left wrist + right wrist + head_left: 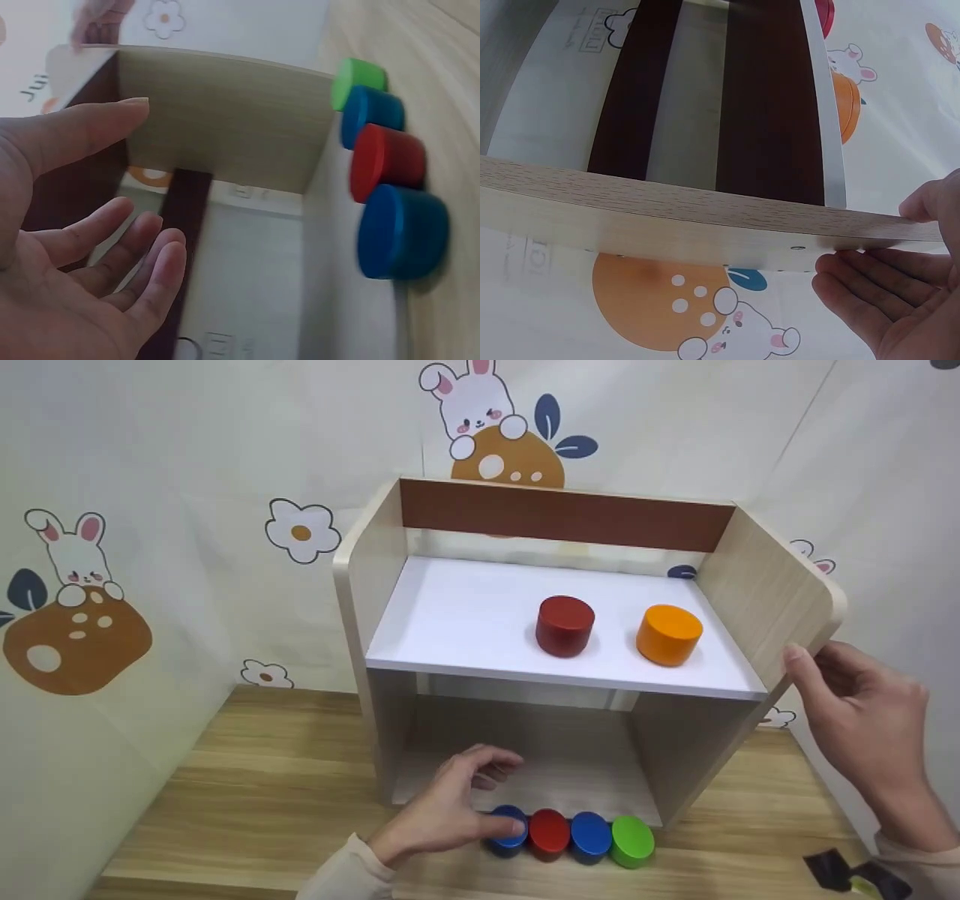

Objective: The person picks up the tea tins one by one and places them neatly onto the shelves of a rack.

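A: Nearest entry?
B: One bare left hand (448,802), thumb and fingers being held well apart and loosely bent; nothing is being gripped. In the left wrist view, a gap is being shown between hand and row.

A: The row?
B: Four squat, smooth, round cylinders, material not determinable, standing close together on a light wood-grain table (300,765). Left to right: one blue cylinder (405,236), being partly hidden by the thumb in the head view; one red cylinder (549,835); a second blue cylinder (591,838); one bright green cylinder (632,841).

A: Behind it?
B: One open-fronted, pale wood-grain shelf unit (772,600). Its right side panel is being pinched by the right hand (870,720), thumb at the front edge, fingers against the outer face.

A: Upper level?
B: On a white board (465,607), one dark red cylinder (565,628) and, to its right, one orange cylinder (669,637) are standing. Farthest: a rabbit-printed wall covering (202,435).

A: Step in hand?
B: Judged thus: the unit is being steadied; whether the row is being approached or left cannot be told. For any pick-up, one cylinder would need to be straddled and pinched, its neighbours being left undisturbed.
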`<state>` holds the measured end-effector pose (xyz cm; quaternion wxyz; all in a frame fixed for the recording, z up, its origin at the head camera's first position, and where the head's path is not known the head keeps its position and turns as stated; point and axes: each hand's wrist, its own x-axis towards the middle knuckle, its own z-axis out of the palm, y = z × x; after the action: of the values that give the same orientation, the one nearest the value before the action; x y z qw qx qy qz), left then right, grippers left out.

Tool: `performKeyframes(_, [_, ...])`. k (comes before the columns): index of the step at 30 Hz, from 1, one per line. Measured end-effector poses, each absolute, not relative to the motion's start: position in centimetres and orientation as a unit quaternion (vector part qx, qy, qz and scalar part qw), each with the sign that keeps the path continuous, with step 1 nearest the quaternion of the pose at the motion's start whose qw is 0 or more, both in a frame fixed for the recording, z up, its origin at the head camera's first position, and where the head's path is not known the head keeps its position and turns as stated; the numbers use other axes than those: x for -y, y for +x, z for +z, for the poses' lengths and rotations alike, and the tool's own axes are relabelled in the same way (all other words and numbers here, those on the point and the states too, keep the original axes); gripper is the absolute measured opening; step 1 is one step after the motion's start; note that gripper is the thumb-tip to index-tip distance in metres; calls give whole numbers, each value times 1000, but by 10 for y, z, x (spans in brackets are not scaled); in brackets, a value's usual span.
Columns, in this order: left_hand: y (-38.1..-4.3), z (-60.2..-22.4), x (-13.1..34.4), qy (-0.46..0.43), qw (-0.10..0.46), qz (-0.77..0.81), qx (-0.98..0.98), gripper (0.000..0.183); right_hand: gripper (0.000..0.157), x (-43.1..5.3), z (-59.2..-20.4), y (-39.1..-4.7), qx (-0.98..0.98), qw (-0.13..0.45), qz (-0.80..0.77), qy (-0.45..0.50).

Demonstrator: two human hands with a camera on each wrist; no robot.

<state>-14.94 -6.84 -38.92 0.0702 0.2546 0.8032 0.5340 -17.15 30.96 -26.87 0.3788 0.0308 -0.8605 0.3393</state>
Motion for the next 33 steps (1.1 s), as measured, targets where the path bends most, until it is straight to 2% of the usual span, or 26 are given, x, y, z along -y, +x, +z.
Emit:
performKeyframes(17, [-154, -441, 57, 221, 83, 514, -825, 64, 32, -309, -269, -171, 864, 373, 337, 25])
performKeyframes(24, [-157, -453, 55, 223, 72, 509, -828, 67, 28, -309, -269, -172, 862, 379, 337, 15])
performKeyframes(33, [-159, -462, 52, 217, 87, 487, -842, 71, 27, -311, -269, -172, 858, 379, 346, 17])
